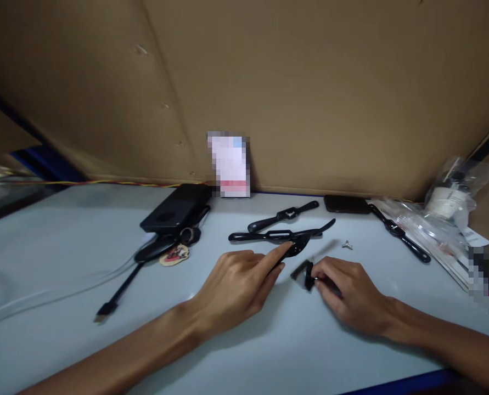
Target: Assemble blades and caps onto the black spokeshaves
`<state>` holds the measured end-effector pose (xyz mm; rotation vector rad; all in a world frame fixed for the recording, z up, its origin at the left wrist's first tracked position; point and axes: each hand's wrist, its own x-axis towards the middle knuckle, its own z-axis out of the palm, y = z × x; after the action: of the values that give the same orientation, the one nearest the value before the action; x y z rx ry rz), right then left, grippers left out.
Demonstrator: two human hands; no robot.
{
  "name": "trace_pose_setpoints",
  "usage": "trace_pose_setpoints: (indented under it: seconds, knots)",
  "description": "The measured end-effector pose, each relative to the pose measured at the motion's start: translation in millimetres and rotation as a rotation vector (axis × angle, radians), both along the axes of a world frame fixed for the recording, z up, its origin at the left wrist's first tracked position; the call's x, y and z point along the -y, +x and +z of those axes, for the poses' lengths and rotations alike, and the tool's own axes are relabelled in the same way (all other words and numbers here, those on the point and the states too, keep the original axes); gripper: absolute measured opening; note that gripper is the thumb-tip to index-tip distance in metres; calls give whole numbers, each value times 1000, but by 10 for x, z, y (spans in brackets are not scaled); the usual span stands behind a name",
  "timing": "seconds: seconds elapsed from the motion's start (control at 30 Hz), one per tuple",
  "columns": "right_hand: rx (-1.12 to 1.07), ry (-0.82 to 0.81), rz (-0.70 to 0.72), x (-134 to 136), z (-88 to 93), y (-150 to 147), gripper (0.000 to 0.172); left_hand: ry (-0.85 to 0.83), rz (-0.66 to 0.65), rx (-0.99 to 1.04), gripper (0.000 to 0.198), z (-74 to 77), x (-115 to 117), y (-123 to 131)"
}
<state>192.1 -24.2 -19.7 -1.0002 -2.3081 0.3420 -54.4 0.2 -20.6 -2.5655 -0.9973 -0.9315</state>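
My left hand (pixel 244 280) is closed around one end of a black spokeshave (pixel 297 245), index finger stretched along it; its far handle points up and right. Just behind it a second black spokeshave (pixel 279 236) lies on the table, partly overlapped. My right hand (pixel 351 291) pinches a small black part (pixel 309 276) low over the table, right of the left fingertips. What kind of part it is, I cannot make out. Small silver screws (pixel 347 245) lie beyond the right hand. Farther back rests another spokeshave (pixel 289 214).
A further spokeshave (pixel 398 230) lies at the right beside plastic bags (pixel 421 225) and a bagged white bottle (pixel 448 200). A dark flat object (pixel 346 204) and a blurred upright screen (pixel 231 164) stand near the cardboard wall (pixel 310 99). At left are a black box (pixel 176 208) and a cable (pixel 123 288).
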Motion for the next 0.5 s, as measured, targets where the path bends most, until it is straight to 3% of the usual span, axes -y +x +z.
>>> trace_pose_setpoints:
  seconds: [0.1, 0.2, 0.3, 0.5]
  knots:
    - [-100, 13, 3, -21, 32, 4, 14, -91, 30, 85, 35, 44, -67, -42]
    - [-154, 126, 17, -56, 79, 33, 16, -261, 149, 213, 38, 92, -208, -127]
    - [-140, 239, 23, -119, 112, 101, 20, -377, 271, 312, 41, 121, -403, -239]
    - [11, 261, -33, -342, 215, 383, 24, -525, 308, 345, 49, 115, -718, -442]
